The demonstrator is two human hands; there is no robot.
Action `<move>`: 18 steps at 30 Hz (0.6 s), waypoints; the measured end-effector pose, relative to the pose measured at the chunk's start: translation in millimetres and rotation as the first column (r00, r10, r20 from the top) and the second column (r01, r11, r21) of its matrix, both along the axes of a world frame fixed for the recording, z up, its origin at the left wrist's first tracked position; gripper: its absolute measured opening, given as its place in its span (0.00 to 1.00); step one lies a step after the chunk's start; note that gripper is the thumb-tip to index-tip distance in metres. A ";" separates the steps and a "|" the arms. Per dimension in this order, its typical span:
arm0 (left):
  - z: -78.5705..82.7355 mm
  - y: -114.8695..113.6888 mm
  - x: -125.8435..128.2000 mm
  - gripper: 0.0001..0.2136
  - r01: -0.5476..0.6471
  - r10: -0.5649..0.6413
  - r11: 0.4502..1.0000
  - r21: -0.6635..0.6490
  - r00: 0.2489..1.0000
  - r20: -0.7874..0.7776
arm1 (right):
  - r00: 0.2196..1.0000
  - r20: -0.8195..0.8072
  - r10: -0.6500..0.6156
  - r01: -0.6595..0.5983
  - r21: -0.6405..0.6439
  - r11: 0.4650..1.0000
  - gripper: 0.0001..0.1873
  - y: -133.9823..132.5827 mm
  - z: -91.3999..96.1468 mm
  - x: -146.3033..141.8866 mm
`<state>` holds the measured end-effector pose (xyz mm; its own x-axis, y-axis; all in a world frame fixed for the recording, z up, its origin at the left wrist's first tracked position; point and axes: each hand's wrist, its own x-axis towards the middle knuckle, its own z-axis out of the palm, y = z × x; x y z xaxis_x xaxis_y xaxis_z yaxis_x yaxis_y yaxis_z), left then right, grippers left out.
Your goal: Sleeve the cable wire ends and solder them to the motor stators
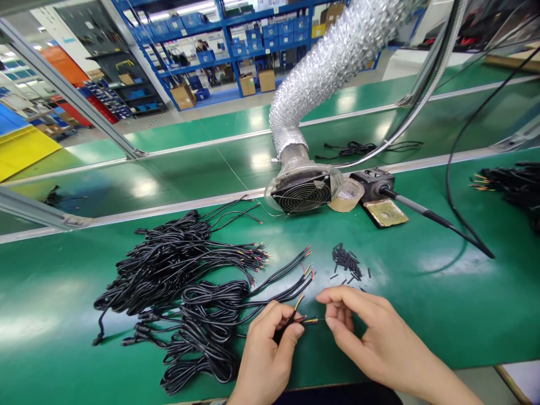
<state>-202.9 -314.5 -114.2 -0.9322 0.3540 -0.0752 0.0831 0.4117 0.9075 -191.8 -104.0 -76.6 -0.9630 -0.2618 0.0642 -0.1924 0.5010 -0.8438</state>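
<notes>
My left hand (272, 343) is closed around black cables (291, 320), whose stripped ends show yellow and red wires (311, 320) pointing right. Just right of these wire ends, my right hand (358, 323) has its fingers curled together in a pinch. A thin strand (321, 319) seems to run between the wire ends and my right fingertips; what they hold is too small to make out. Coiled black cables (211, 315) lie left of my left hand, their coloured ends toward the right. Beyond my right hand is a small pile of short black tubes (346, 261).
A fan under a clear hood (301, 194) joins a silver duct (312, 73) at the back. To its right are a round tub (346, 194) and a soldering iron (413, 207) in its stand (373, 183). More cables lie left (147, 270) and far right (518, 185).
</notes>
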 end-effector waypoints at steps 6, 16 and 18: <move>0.4 -0.4 -1.4 0.06 0.007 -0.007 1.000 -0.011 1.000 -0.003 | 0.999 -0.032 -0.018 0.019 0.035 0.999 0.12 0.3 -1.7 -0.9; 0.8 -1.6 1.8 0.07 0.009 -0.009 1.000 -0.028 1.000 -0.020 | 0.999 0.052 -0.004 0.004 -0.012 1.000 0.15 -1.7 -1.3 -1.8; 0.5 -1.3 1.2 0.07 0.006 -0.006 1.000 -0.023 1.000 -0.020 | 0.998 0.067 -0.005 0.006 -0.022 1.000 0.14 1.3 1.5 -2.3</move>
